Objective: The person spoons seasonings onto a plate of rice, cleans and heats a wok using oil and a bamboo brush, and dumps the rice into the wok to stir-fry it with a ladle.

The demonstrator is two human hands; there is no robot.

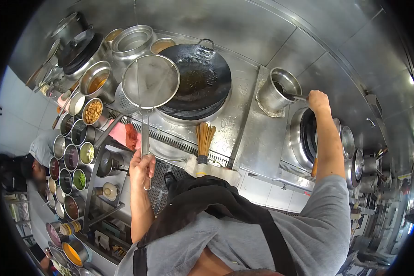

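My left hand (142, 166) is wrapped around the handle of a round fine-mesh strainer (151, 82), which is held up beside and partly over the wok's left edge. A dark wok (198, 83) sits on the burner with some oily liquid in its bottom. To the right, my right hand (318, 100) is closed on the end of a metal handle, seemingly a ladle (299, 97), that reaches into a tall steel pot (280, 102). The ladle's bowl is hidden in the dark contents. A bamboo wok brush (205, 140) stands at the stove's front edge.
Several metal containers of ingredients (80, 179) line the left counter, one holding fried brown pieces (93, 112). A perforated skimmer (123, 100) lies behind the strainer. Another burner with a dark wok (309, 133) is at right. A person (20, 172) is at far left.
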